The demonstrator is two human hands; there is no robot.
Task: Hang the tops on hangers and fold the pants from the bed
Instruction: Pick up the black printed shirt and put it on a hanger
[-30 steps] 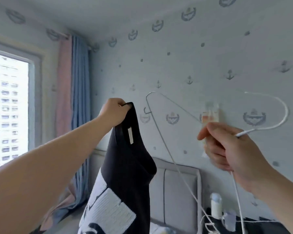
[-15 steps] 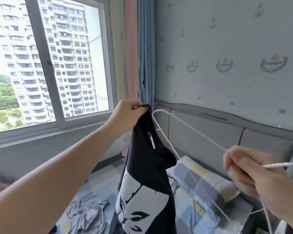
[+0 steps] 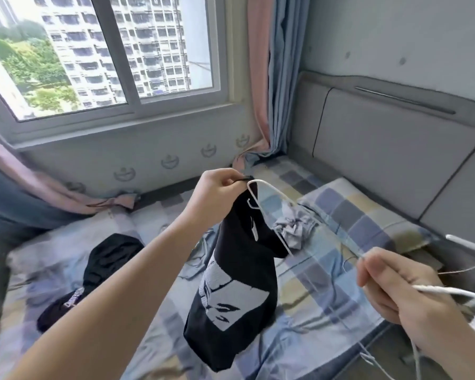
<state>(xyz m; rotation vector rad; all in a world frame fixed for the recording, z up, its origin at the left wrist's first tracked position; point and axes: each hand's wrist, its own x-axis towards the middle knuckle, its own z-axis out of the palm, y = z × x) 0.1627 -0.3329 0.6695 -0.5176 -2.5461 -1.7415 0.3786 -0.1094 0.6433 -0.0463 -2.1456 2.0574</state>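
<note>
head view, nearest first: the right hand [image 3: 395, 292] is low on the right, its fingers curled round the white wire hanger [image 3: 274, 233] near the neck, and the thicker hook end pokes out past the knuckles toward the right edge. from that grip the hanger's long axis runs away and to the left, rising to its far shoulder bend.

that bend meets the collar of the black top [image 3: 231, 283], just beside the left hand [image 3: 220, 193]. the left hand is farther out than the right one and pinches the collar fabric between thumb and fingertips. the top hangs straight down from it, white printed face outward, with its hem close over the bed [image 3: 313, 283]. so the neck opening lies left of and beyond the right hand, right at the hanger's tip. whether the tip is already inside the opening i cannot tell. i'd judge the coming move is the right hand feeding the wire along its own length into the collar while the left holds the opening up.

on the checked sheet beyond lie a dark garment [image 3: 107, 259] to the left and a crumpled grey garment [image 3: 294, 226] behind the top, neither dealt with yet. further back come the pillow [image 3: 362, 215], the padded headboard [image 3: 395, 149], the curtain [image 3: 272, 78] and the window [image 3: 107, 50].
</note>
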